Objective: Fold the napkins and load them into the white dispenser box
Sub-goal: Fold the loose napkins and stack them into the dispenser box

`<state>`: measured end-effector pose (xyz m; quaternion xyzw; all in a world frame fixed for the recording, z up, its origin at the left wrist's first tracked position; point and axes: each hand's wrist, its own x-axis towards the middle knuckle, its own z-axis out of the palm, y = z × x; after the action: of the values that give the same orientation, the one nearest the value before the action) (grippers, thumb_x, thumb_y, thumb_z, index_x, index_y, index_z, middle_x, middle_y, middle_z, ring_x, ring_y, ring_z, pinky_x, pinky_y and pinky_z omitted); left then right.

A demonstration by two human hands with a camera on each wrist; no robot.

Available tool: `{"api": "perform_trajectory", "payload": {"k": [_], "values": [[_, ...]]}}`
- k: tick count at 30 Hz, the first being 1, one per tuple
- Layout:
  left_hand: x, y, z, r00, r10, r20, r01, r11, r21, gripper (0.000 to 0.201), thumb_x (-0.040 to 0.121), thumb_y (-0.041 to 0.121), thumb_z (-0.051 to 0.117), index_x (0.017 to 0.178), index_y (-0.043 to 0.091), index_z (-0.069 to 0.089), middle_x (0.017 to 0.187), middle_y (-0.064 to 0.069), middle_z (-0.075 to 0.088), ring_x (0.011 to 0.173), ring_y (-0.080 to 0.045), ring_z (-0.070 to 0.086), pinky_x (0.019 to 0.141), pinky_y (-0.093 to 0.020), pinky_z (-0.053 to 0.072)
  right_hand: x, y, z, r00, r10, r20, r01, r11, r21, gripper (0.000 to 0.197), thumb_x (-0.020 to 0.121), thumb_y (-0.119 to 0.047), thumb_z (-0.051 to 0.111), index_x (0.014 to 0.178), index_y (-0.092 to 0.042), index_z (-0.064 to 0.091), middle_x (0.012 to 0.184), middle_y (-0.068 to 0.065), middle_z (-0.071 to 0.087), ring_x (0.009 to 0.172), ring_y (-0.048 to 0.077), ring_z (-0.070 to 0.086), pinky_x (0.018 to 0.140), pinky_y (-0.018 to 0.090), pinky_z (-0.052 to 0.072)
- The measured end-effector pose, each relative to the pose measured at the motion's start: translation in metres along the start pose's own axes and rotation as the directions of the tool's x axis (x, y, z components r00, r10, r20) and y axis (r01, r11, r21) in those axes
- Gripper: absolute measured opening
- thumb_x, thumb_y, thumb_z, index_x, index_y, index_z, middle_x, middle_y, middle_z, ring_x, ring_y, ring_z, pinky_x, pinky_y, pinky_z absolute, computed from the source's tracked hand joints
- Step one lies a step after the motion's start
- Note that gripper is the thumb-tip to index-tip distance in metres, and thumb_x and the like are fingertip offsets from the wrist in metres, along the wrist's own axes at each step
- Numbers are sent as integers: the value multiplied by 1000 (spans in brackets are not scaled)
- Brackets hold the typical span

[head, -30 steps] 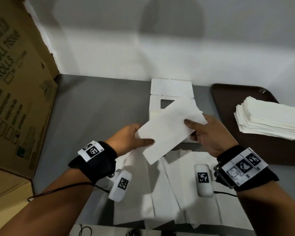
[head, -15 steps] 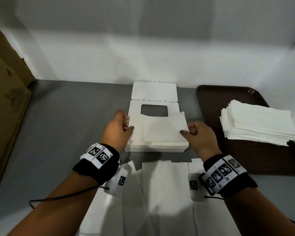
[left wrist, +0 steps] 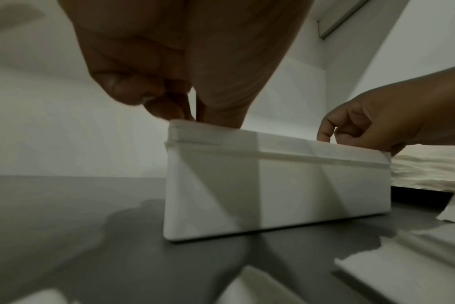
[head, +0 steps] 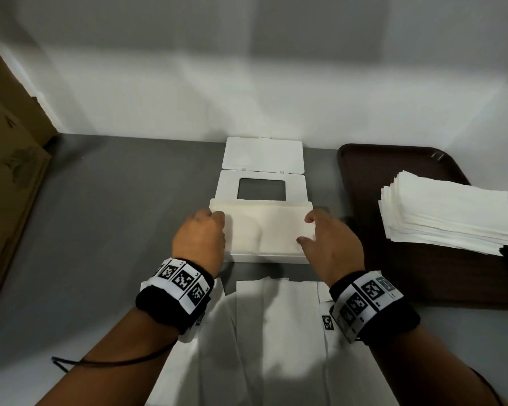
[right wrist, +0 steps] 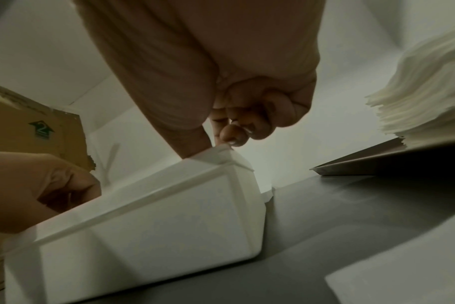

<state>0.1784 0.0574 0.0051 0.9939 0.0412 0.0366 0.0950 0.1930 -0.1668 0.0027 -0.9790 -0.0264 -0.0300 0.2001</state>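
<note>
The white dispenser box [head: 261,258] stands mid-table with its lid [head: 261,155] swung open toward the wall. A folded napkin [head: 264,227] lies flat in the box's open top. My left hand [head: 219,216] is at the box's left end, fingers curled and pinching the napkin's left edge; the left wrist view shows the fingertips [left wrist: 185,113] together at the box [left wrist: 273,195] corner. At the right end my right hand [head: 305,230] pinches the napkin's other edge, with curled fingers [right wrist: 229,137] touching the box [right wrist: 143,226] corner.
Several unfolded napkins [head: 276,332] lie spread on the grey table under my wrists. A tall stack of napkins [head: 446,212] sits on a brown tray [head: 393,159] at the right. A cardboard carton [head: 9,186] stands along the left edge. A white wall is behind.
Both hands have carried the folded napkin forward and down, from the air above the table into the top of the box. My head has tilted, shifting the view right.
</note>
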Motion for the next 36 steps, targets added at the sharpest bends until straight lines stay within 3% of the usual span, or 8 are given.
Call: {"api": "perform_trajectory", "payload": {"k": [6,10,14,17,22,28,32,36], "values": [[-5,-14,-12,989,-143,-43,138,986,-97,17,86,30,62,94,15,64,103,-9,53,98,-31,52,73,-35,44,-2,-5,-10,999,52,2,-52,997,55,36,86,-36,67,114,-20,52,107,-1,61,83,16,55,73,30,45],[-29,-32,-26,975,-198,-98,175,962,-208,18,87,32,59,85,15,62,93,-7,52,86,-29,54,67,-31,42,-20,-22,-16,999,43,-16,-39,977,212,28,86,-40,66,103,-23,52,77,-6,54,72,14,55,67,29,44],[-62,-66,-21,970,-243,17,239,936,-258,16,88,31,56,87,15,58,92,-4,58,79,-28,58,68,-34,48,-49,-57,-5,993,-10,115,-31,934,355,19,86,-40,66,88,-23,56,66,-6,56,64,6,53,58,21,38],[-87,-92,-11,953,-270,135,298,914,-276,18,88,35,57,93,18,58,97,-2,64,84,-26,62,71,-32,49,-71,-80,18,961,-77,267,-42,910,413,20,85,-36,68,78,-18,61,67,-10,58,64,4,53,62,21,39],[-118,-117,-5,943,-249,223,313,892,-326,30,79,35,71,96,17,54,91,-3,53,85,-27,58,69,-28,40,-98,-110,49,898,-90,430,-71,936,345,23,82,-39,71,79,-17,64,75,-9,62,73,6,57,61,15,38],[-137,-130,-4,945,-150,291,230,937,-264,66,71,41,77,126,18,52,126,-3,49,114,-24,51,97,-31,42,-117,-139,69,892,25,451,-142,963,229,32,80,-39,72,91,-11,63,85,-2,61,89,16,59,75,26,46],[-141,-133,0,954,-99,283,178,947,-266,64,74,42,75,129,20,50,131,-1,45,119,-22,46,99,-29,38,-120,-154,72,905,72,419,-145,979,146,38,80,-40,71,94,-5,63,93,6,66,92,22,61,79,31,48],[-143,-135,2,957,-83,277,159,952,-262,64,76,44,72,131,20,48,131,-1,43,122,-23,43,100,-31,38,-123,-162,76,890,105,443,-177,976,124,35,77,-43,72,77,-12,55,86,5,65,84,23,61,77,34,51]]}}
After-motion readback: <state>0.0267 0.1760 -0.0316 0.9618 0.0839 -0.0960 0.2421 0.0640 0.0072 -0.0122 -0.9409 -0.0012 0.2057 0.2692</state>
